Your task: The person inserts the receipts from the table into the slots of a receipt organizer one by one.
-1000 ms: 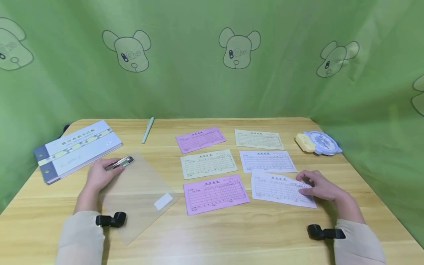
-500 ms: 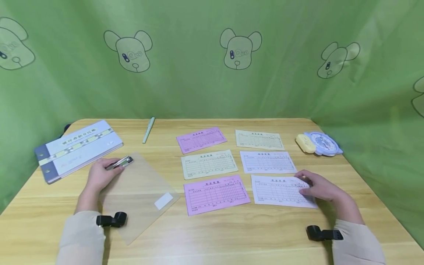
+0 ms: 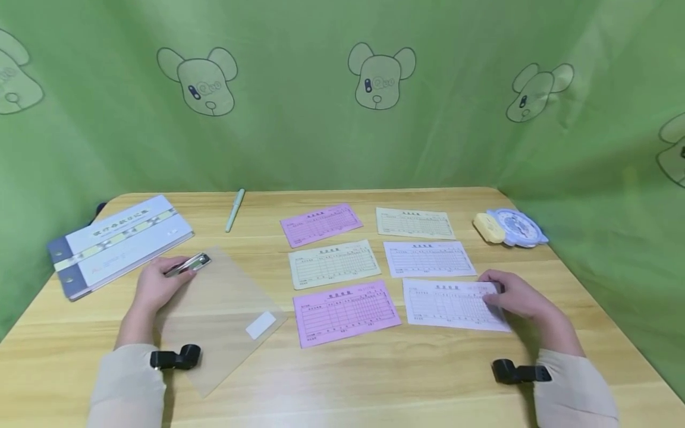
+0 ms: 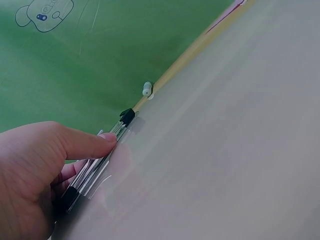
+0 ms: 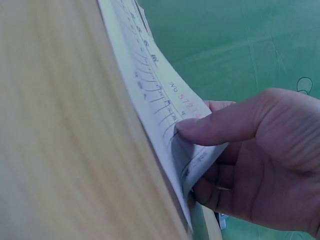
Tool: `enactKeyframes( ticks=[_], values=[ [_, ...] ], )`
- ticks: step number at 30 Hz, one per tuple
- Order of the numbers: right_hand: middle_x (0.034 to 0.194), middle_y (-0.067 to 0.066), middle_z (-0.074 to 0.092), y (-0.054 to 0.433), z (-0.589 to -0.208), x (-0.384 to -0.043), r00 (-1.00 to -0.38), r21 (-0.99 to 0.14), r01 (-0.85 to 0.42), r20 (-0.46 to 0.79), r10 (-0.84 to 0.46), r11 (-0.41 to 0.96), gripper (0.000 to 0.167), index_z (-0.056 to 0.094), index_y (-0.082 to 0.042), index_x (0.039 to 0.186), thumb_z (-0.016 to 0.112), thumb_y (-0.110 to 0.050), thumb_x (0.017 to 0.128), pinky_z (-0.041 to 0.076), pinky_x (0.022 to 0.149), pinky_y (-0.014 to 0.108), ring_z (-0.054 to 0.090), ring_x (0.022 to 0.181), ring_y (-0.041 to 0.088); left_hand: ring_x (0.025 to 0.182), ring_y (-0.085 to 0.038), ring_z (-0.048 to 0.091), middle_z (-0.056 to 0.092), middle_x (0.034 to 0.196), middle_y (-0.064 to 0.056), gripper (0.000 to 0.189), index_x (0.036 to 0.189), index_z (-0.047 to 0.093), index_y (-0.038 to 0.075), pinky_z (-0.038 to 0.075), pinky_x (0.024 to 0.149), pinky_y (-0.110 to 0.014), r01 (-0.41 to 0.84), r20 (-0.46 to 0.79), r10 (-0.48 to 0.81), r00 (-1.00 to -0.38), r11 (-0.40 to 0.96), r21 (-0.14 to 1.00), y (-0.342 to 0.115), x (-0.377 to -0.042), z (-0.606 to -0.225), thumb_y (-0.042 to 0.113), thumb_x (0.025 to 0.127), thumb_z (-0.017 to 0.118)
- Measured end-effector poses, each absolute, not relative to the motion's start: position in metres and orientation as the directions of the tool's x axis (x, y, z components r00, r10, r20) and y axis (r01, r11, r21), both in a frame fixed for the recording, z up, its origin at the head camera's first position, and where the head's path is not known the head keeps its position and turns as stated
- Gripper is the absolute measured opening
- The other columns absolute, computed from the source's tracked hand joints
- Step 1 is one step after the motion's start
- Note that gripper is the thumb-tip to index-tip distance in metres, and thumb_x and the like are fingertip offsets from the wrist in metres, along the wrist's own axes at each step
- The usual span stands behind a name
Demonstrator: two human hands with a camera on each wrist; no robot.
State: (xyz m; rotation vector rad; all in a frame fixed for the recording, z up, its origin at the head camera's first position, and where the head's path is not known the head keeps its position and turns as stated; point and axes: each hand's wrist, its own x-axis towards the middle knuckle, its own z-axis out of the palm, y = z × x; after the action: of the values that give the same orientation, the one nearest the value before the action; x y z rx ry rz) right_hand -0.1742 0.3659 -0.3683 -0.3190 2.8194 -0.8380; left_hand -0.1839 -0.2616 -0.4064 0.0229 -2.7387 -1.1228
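Observation:
My left hand grips the metal clip of a translucent clipboard lying on the left of the table. The left wrist view shows the thumb laid over the clip and the fingers behind it. At the right, my right hand pinches the upper right corner of a white receipt slip. In the right wrist view that slip bends upward between thumb and fingers, its printed side showing. Beside it lie a pink slip, a pale green slip and another white slip.
Further back are one more pink slip and a pale green one. A banded account book lies at the left, with a pen near the back edge. A blue and yellow plastic object sits at the right.
The near white slip has settled lower, away from the white slip behind it. My right fingers have closed on its upper right corner. My left hand keeps its hold on the clip.

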Motion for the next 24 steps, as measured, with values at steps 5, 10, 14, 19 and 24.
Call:
enactKeyframes(
  ticks=[5,10,14,19,24],
  values=[
    [0.077,0.009,0.049,0.37,-0.37,-0.176,-0.962,-0.609,-0.16,-0.079,-0.26,0.777,0.038,0.05,0.001,0.111,0.061,-0.001,0.074,0.037,0.055,0.029,0.044,0.066,0.02,0.095,-0.036,0.042,0.05,0.108,-0.025,0.038,0.11,0.055,-0.004,0.031,0.077,-0.047,0.062,0.172,-0.08,-0.982,0.722,0.689,-0.261,-0.183,-0.406,0.02,0.081,0.059],
    [0.084,0.014,0.053,0.374,-0.374,-0.175,-0.97,-0.663,-0.167,-0.024,-0.243,0.73,0.048,0.044,0.003,0.122,0.061,-0.007,0.078,0.041,0.057,0.026,0.048,0.069,0.016,0.096,-0.036,0.042,0.05,0.109,-0.026,0.04,0.11,0.055,-0.004,0.031,0.078,-0.047,0.055,0.165,-0.08,-0.983,0.729,0.682,-0.261,-0.183,-0.405,0.022,0.081,0.059],
    [0.103,0.022,0.053,0.379,-0.377,-0.175,-0.98,-0.679,-0.129,-0.022,-0.196,0.723,0.037,0.053,0.002,0.114,0.06,-0.013,0.081,0.04,0.068,0.025,0.047,0.085,0.011,0.095,-0.036,0.042,0.049,0.108,-0.025,0.041,0.111,0.054,-0.005,0.031,0.077,-0.047,0.048,0.156,-0.081,-0.985,0.729,0.683,-0.261,-0.183,-0.404,0.024,0.082,0.059],
    [0.11,0.023,0.051,0.385,-0.377,-0.175,-0.985,-0.698,-0.027,-0.103,-0.138,0.716,0.031,0.059,0.003,0.106,0.058,-0.017,0.082,0.041,0.071,0.026,0.048,0.089,0.011,0.094,-0.035,0.042,0.05,0.107,-0.025,0.039,0.11,0.055,-0.004,0.031,0.077,-0.047,0.049,0.161,-0.085,-0.983,0.73,0.681,-0.262,-0.183,-0.405,0.022,0.082,0.059],
    [0.101,0.019,0.05,0.386,-0.377,-0.172,-0.97,-0.76,0.051,-0.191,-0.148,0.647,0.037,0.053,0.005,0.113,0.059,-0.01,0.08,0.044,0.062,0.027,0.049,0.075,0.013,0.094,-0.035,0.042,0.05,0.106,-0.025,0.039,0.111,0.055,-0.004,0.032,0.077,-0.047,0.048,0.16,-0.087,-0.983,0.726,0.686,-0.261,-0.183,-0.405,0.02,0.081,0.059]
  ],
)
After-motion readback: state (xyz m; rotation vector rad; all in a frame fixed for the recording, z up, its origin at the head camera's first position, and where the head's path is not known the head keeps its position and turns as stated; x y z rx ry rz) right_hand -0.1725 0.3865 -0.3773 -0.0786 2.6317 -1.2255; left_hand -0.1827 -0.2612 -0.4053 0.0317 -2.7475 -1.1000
